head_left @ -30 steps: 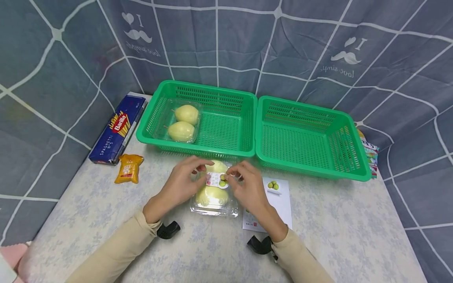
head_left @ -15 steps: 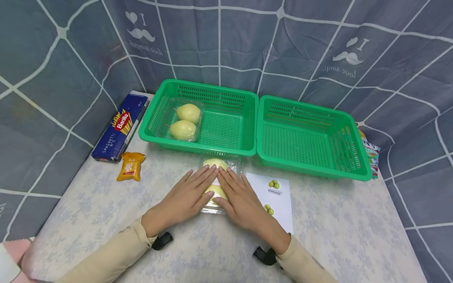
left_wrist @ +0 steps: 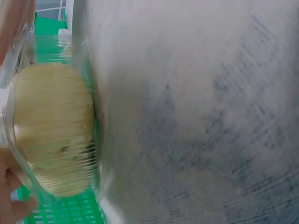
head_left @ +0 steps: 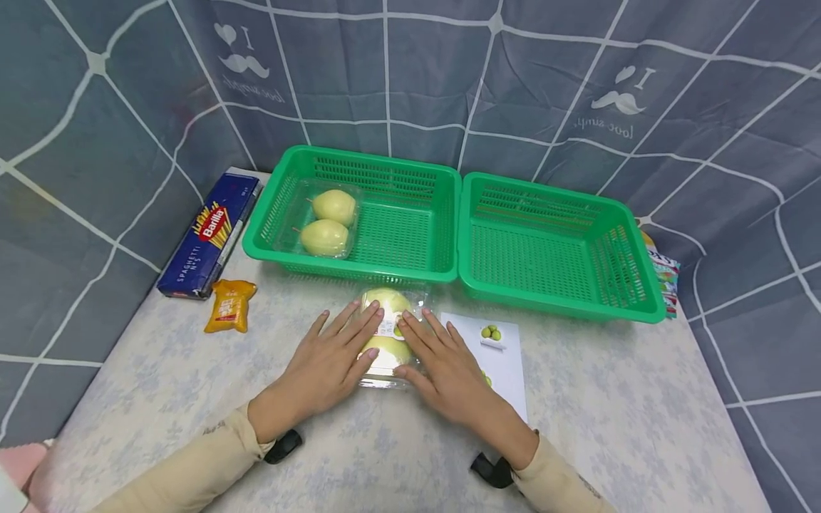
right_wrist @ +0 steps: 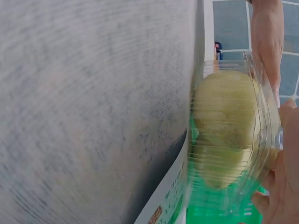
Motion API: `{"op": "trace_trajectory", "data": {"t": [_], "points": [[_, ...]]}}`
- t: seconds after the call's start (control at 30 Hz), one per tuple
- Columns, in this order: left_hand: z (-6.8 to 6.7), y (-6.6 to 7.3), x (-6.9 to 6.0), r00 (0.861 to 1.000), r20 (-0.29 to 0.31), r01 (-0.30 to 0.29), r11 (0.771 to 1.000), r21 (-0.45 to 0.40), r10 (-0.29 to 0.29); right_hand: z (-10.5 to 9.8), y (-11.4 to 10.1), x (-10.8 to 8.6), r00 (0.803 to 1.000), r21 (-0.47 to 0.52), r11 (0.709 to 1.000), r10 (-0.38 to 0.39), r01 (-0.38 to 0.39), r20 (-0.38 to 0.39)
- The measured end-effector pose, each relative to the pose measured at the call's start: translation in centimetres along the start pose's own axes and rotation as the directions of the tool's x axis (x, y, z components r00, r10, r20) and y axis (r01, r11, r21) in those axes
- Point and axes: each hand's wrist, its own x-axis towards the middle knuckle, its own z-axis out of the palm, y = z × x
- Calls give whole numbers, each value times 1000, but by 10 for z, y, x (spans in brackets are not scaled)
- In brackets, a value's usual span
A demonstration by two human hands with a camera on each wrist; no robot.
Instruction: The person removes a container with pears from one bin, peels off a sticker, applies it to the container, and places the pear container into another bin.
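Observation:
A clear plastic clamshell box (head_left: 385, 382) with two pale yellow-green pears (head_left: 390, 348) lies on the table before me. Across its lid runs a white label (head_left: 388, 328) bearing a green fruit picture, partly covered by fingers. My left hand (head_left: 330, 360) rests on the lid's left side, fingers spread and straight. On the right side lies my right hand (head_left: 449, 367), its fingers likewise extended. The left wrist view shows a pear (left_wrist: 53, 121) through the box's ribbed side. Beside the right hand is a white sheet (head_left: 503, 356) of fruit labels, partly hidden by that hand.
Behind the box stand two green baskets; the left basket (head_left: 404, 274) holds another box of pears (head_left: 327, 236), while the right basket (head_left: 558, 308) has nothing in it. A blue spaghetti box (head_left: 208, 235) and orange packet (head_left: 231, 306) lie left. Colourful packaging (head_left: 667, 274) sits far right.
Both hands went from pinching at the label with bent fingers to lying flat on the lid. Since half a second ago they have slid slightly apart, uncovering more of the label.

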Motion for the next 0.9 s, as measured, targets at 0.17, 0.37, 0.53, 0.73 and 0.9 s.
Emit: {"op": "trace_trajectory", "data": {"t": [0.17,0.37,0.53,0.73,0.9], "points": [[0,2,-5,998,-55,31,999,17,-29,0,6,-2,999,39,999,-18,19,-28],[1,2,-7,995,-86,50,999,14,-48,-3,15,-6,995,122,990,-58,68,-85],[3,2,-7,995,-93,41,997,-63,-47,-8,18,-6,990,173,979,-85,104,-116],[5,3,-8,995,-68,-78,989,-123,70,-7,9,-1,991,134,982,-132,135,-29],[1,-4,-12,997,-30,-77,989,-127,73,-7,8,-2,995,88,991,-103,104,-5]]}}
